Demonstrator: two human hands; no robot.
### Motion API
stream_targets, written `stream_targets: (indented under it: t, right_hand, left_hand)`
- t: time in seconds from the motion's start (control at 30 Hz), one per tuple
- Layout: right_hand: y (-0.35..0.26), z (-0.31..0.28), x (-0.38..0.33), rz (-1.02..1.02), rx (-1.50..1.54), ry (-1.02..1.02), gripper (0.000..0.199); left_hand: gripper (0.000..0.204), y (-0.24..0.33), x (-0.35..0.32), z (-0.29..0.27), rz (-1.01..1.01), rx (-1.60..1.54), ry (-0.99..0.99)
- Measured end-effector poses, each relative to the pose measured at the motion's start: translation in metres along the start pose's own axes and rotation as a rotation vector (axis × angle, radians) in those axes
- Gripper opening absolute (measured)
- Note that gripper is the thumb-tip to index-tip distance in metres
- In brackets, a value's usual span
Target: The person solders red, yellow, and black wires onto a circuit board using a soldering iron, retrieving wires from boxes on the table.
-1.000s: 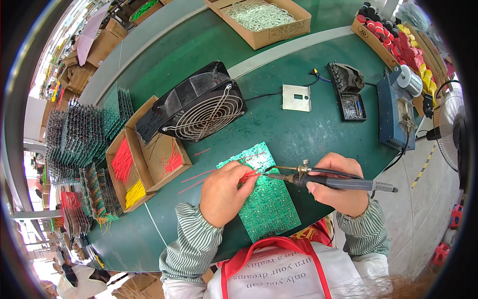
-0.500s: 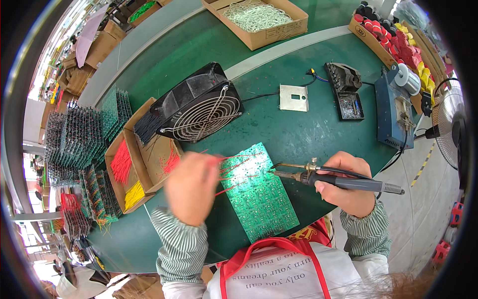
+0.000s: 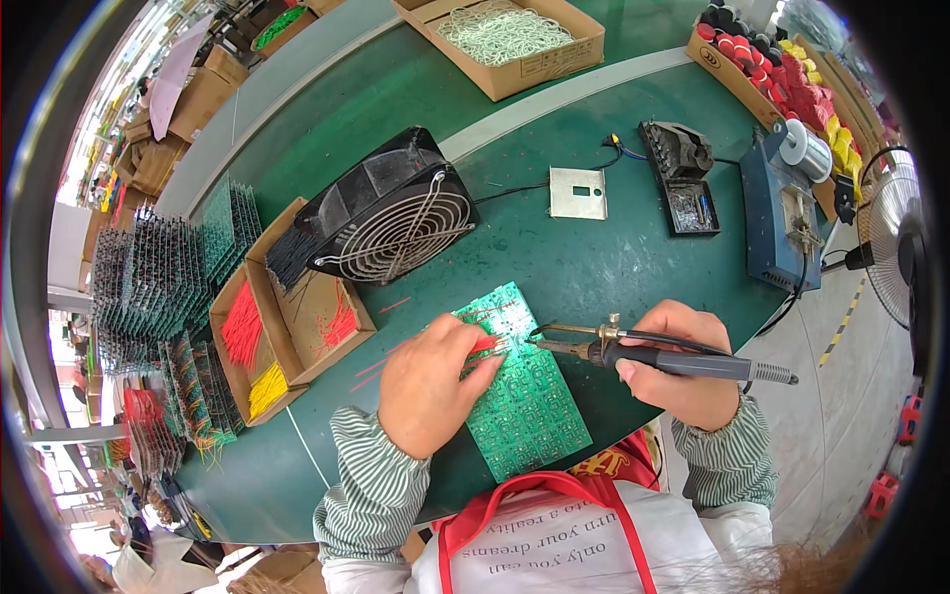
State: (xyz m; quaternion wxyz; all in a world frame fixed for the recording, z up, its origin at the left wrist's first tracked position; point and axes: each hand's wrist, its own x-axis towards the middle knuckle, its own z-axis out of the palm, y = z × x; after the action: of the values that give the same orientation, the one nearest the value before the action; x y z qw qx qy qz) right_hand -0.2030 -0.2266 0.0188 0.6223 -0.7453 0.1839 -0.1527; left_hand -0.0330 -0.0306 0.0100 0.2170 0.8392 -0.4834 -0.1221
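A green circuit board panel (image 3: 534, 416) lies on the green table in front of me. My left hand (image 3: 430, 381) is over its left part, thumb and fingers pinching red wires (image 3: 487, 345) whose tips rest near the board. More red wire ends stick out to the left of that hand. In my right hand (image 3: 688, 361) is a soldering iron (image 3: 683, 360) with a thin metal feed tube along it. The iron's tip is at the board's right edge, apart from the wire tips. Another red wire (image 3: 394, 304) lies loose on the table.
A cardboard box (image 3: 327, 356) with red, yellow and black wires stands left, beside a black fan (image 3: 396, 223). Stacked circuit boards (image 3: 148, 282) stand farther left. A metal plate (image 3: 578, 193), a black tray (image 3: 690, 208) and a blue solder feeder (image 3: 782, 228) with a solder spool are at right.
My left hand has moved right from beside the board onto it, bringing red wires. The soldering iron has shifted slightly left in my right hand.
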Motion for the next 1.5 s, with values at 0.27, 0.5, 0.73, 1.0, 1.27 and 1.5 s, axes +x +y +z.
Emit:
stream_targets:
  t: [0.27, 0.5, 0.73, 1.0, 1.27, 1.5]
  right_hand:
    - [-0.001, -0.009, -0.002, 0.033, -0.025, 0.034, 0.016]
    - [0.002, -0.011, -0.003, 0.021, -0.029, 0.071, 0.016]
    - [0.005, -0.009, -0.001, 0.058, -0.003, 0.053, 0.015]
    - [0.007, -0.008, 0.002, 0.069, 0.021, 0.038, 0.016]
    - [0.006, -0.009, 0.002, 0.010, -0.024, 0.050, 0.016]
    - [0.003, -0.014, -0.003, 0.011, -0.011, 0.087, 0.016]
  left_hand:
    - [0.013, 0.007, 0.006, -0.003, -0.003, -0.105, 0.050]
    - [0.010, 0.011, 0.016, 0.013, 0.006, -0.200, 0.056]
    - [0.013, 0.009, 0.019, 0.019, -0.007, -0.210, 0.032]
    - [0.013, 0.009, 0.020, 0.017, -0.033, -0.216, 0.004]
    - [0.014, 0.007, 0.021, 0.016, -0.052, -0.232, -0.021]
    - [0.014, 0.007, 0.020, 0.016, -0.045, -0.225, -0.017]
